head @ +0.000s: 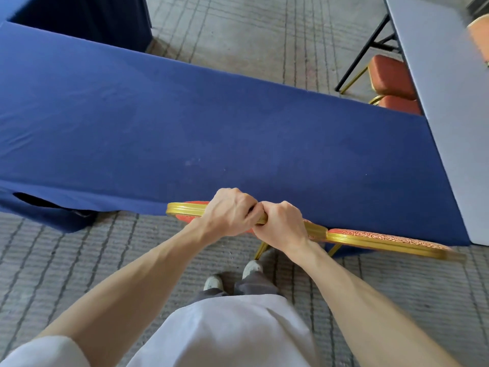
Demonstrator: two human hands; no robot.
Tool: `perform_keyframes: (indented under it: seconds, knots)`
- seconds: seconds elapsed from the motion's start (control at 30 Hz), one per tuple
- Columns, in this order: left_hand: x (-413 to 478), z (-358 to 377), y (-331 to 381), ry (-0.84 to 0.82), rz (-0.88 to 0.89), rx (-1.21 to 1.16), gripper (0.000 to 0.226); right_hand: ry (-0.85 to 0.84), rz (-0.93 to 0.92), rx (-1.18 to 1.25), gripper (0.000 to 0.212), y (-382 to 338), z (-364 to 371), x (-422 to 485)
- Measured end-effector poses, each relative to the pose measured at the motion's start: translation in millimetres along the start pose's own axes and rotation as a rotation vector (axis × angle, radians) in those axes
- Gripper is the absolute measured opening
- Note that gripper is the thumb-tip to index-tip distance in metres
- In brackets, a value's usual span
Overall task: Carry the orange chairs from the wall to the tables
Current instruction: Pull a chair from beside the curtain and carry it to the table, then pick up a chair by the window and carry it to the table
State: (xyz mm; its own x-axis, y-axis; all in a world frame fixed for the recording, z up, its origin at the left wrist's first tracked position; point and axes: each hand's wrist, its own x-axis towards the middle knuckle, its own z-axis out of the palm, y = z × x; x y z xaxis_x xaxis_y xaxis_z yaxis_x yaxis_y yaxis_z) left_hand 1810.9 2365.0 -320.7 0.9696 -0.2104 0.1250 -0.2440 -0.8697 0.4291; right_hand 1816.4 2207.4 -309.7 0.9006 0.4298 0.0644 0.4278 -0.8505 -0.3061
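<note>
Probably banquet hall; draped tables (185, 123), orange chairs (391, 78)

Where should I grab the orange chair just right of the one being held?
Take the right-hand chair by the gold top rail of its backrest, from above on the carpet side. Its seat is hidden by the blue table, so only that rail is exposed. The left hand and right hand grip the held chair the same way.

At 6 o'clock we see a gold-framed orange chair (182, 208) against the blue-draped bench (211, 128), a second chair (383, 238) just beside it at 4, two more seats (391, 75) under the grey bench (436, 88) at 1.
</note>
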Motion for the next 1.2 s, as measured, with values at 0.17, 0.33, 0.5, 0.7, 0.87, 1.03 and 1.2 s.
perform_keyframes:
  seconds: [0.17, 0.33, 0.5, 0.7, 0.87, 1.03, 1.2]
  knots:
    - [-11.0, 25.1, -1.1, 0.001, -0.019, -0.06, 0.044, -0.128, -0.038, -0.131, 0.018, 11.6, 12.1, -8.2]
    - [-11.7, 41.9, -0.7, 0.022, -0.021, -0.059, 0.045, -0.311, -0.029, -0.164, 0.017, 16.2, 8.1, -7.2]
    - [-17.5, 40.8, -4.0, -0.025, -0.08, -0.116, 0.048, -0.624, 0.118, 0.049, 0.014, 17.9, -18.1, -3.9]
    - [-20.0, 14.2, -3.8, 0.048, -0.363, -0.419, 0.033, -0.725, 0.329, 0.358, 0.037, 5.0, -28.1, 4.7]
    - [-44.6, -17.8, -17.1, 0.136, -0.517, -0.413, 0.032, -0.69, 0.231, 0.33, 0.029, -16.9, -33.0, 13.2]
    - [-97.3, -53.4, -20.6, 0.246, -0.631, -0.395, 0.024, -0.67, -0.001, 0.114, 0.031, -48.5, -24.3, 12.7]
    - [-208.8, -88.9, -10.7, 0.481, -0.832, -0.423, 0.021, -0.642, -0.263, 0.2, 0.026, -119.7, -10.3, -3.2]
